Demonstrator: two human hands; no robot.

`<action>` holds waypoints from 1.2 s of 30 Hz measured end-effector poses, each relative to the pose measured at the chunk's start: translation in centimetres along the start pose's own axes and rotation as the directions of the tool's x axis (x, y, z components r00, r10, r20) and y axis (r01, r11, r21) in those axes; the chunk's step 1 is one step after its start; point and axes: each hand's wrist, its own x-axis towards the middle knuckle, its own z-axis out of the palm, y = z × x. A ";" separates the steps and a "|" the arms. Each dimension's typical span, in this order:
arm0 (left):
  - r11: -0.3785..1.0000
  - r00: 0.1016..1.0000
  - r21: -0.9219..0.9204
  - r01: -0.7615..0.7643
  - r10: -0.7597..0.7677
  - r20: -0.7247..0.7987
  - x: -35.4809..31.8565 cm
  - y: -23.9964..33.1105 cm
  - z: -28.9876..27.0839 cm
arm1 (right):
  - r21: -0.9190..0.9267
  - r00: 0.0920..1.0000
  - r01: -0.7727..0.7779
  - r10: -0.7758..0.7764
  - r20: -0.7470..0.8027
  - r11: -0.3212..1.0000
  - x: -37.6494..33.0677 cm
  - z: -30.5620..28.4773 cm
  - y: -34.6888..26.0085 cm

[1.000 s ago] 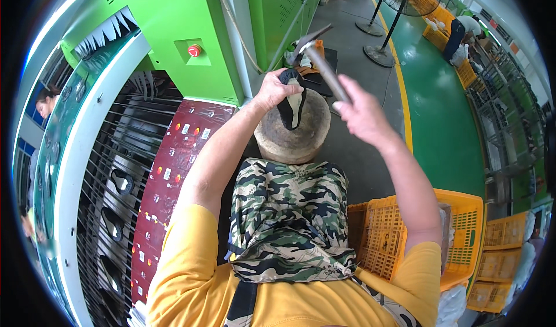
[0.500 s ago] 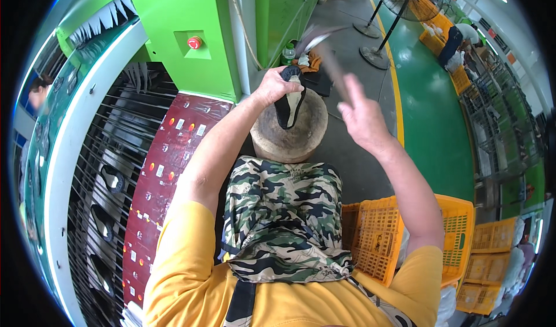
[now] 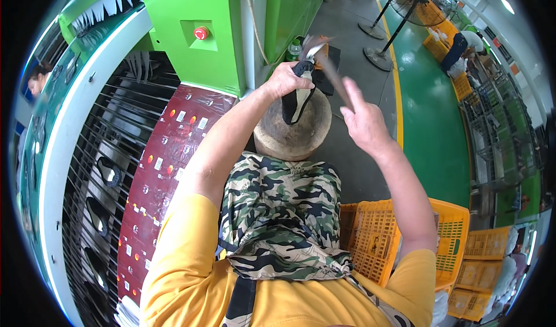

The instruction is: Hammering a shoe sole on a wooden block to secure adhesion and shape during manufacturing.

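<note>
Black shoe upper point(image 3: 296, 98) (upright) within left-hand point(image 3: 285, 79) grip.

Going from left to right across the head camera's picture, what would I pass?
Dark wire racks → maroon panel with small labels → left hand holding a black shoe piece on a round wooden block → right hand swinging a hammer → orange crates.

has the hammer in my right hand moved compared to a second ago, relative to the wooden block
Yes. The hammer in the right hand now sits with its head over the shoe piece on the wooden block; before, it was farther right of the block.
</note>
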 end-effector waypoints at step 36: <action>0.121 0.606 -0.744 0.657 -0.672 0.425 -24.1 -12.3 8.1 | 0.702 0.885 -0.264 0.455 -0.096 0.662 -3.2 0.9 -1.1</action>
